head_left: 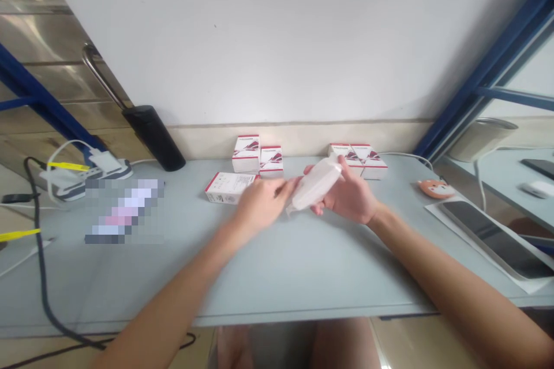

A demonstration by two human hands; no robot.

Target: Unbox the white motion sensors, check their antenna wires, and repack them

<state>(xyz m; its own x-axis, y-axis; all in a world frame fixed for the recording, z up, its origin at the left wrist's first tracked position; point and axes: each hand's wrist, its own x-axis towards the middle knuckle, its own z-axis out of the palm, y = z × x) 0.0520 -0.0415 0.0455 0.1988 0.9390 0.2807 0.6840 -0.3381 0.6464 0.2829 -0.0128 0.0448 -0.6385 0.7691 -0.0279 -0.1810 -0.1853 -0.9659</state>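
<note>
A white object in a clear plastic bag [318, 181] is held tilted above the desk. My right hand [351, 193] is wrapped around it from the right, thumb on top and fingertips showing below. At its lower left end, the fingers of my left hand [262, 202] are pinched together against the plastic; their tips are partly blurred. A white and red box [227, 185] lies on its side just behind my left hand. Two similar boxes, a taller one [246, 153] and a shorter one [272, 161], stand behind it. Another box [370, 162] stands beside a matching one [341, 150] behind my right hand.
A black cylindrical holder [153, 137] and a power strip [93, 176] with cables are at left, near a pixelated item [130, 210]. At right, a dark tablet-like slab [497, 239] lies on white paper below an orange animal-face item [436, 188].
</note>
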